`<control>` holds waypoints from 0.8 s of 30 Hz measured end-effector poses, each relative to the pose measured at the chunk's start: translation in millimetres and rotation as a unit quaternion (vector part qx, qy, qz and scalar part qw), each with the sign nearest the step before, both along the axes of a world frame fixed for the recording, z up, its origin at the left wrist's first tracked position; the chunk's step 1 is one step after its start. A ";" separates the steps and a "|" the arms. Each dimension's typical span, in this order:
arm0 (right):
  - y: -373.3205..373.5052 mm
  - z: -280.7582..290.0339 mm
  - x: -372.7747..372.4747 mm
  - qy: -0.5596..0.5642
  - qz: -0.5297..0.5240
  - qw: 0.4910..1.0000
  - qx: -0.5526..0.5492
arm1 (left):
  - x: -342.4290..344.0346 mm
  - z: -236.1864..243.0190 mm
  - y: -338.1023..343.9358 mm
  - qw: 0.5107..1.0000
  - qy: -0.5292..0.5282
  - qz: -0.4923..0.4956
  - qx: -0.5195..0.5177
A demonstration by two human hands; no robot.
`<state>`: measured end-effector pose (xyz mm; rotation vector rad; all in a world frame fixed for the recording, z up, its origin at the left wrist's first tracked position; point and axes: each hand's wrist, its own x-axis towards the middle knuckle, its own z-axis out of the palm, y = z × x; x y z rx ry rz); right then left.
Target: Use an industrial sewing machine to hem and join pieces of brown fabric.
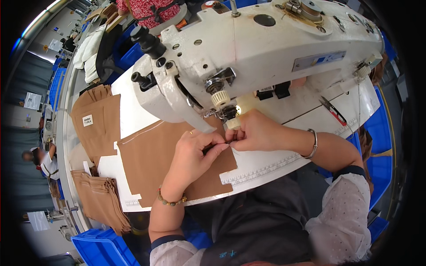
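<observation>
Industrial sewing machine blocks the needle from view. Left to right: brown fabric stack piled at white table's left edge; brown panel laid near front edge, its right side pinched by left hand and right hand, fingertips together. Edge could be skewed by uneven pull, fingers nicked if needle is run. Red-handled snips parked toward right end.
</observation>
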<state>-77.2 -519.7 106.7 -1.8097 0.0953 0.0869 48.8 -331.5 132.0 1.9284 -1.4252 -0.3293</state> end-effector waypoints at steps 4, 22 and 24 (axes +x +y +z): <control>4.0 -3.3 -7.1 -0.176 0.068 0.964 -0.188 | 15.0 17.8 19.1 0.978 0.193 0.050 0.056; 17.9 -23.6 -0.7 -0.316 0.073 0.919 -0.223 | -60.5 27.8 20.1 0.928 0.161 -0.311 0.125; 18.9 -24.9 4.2 -0.333 0.034 0.925 -0.181 | -49.2 21.1 13.8 0.937 0.173 -0.275 0.130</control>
